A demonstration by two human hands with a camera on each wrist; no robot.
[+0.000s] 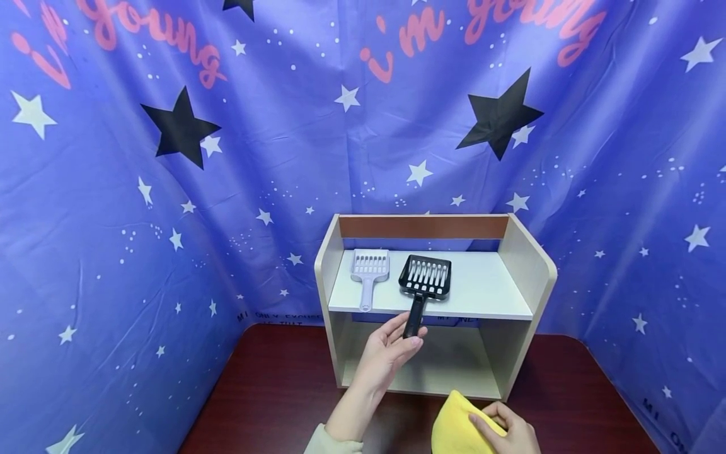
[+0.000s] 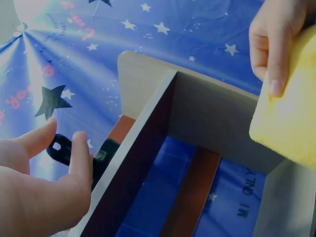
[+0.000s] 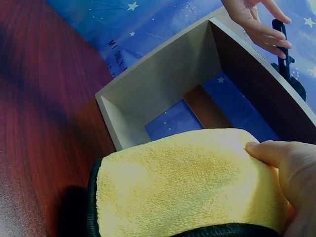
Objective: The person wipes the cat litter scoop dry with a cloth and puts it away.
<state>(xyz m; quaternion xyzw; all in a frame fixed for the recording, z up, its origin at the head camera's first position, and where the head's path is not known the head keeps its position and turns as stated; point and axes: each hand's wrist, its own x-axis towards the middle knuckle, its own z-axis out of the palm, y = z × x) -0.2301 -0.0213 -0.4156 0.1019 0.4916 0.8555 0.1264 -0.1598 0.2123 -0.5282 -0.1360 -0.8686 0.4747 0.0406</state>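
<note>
A black slotted litter scoop (image 1: 429, 277) lies head-first on the shelf's upper board, its handle jutting past the front edge. My left hand (image 1: 381, 353) is at that handle, fingers reaching behind it and touching it. In the left wrist view the thumb stands slightly apart from the handle end (image 2: 58, 149). My right hand (image 1: 513, 429) pinches a yellow towel (image 1: 459, 429) between thumb and fingers, low in front of the shelf. Dark edging on the towel (image 3: 187, 182) shows in the right wrist view. A lavender litter scoop (image 1: 370, 277) lies left of the black one.
The two-level shelf unit (image 1: 533, 284) has tall side panels and a brown back rail (image 1: 422, 227). It stands on a dark red wooden table (image 1: 272, 378). Blue star-printed curtain (image 1: 272, 157) surrounds the table at the back and both sides.
</note>
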